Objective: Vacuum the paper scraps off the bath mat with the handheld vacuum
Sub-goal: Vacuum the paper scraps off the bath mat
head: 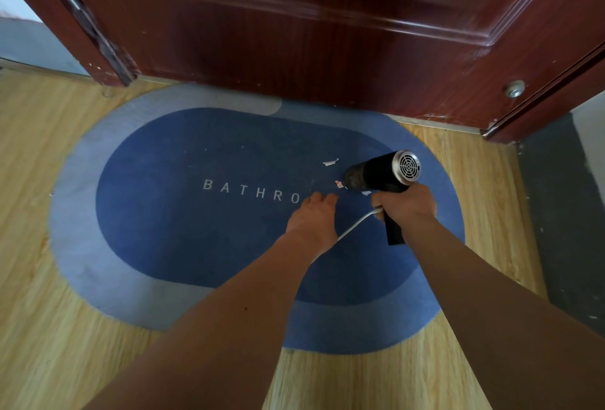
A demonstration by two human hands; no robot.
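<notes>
One bath mat (163,246) lies on the floor (49,327). There is one handheld vacuum (376,174), with one white cord (355,224) by its handle. Three paper scraps show on the mat: one white scrap (330,162), one pinkish scrap (339,184) and a second white scrap (366,193), partly hidden at the nozzle. One pale speck (51,194) at the mat's left edge may be a fourth, but it is too small to tell. Two hands are seen, the left hand (314,216) and the right hand (406,205). One door (294,33) carries one round metal knob (514,88). Six letters of the mat's word can be read.
</notes>
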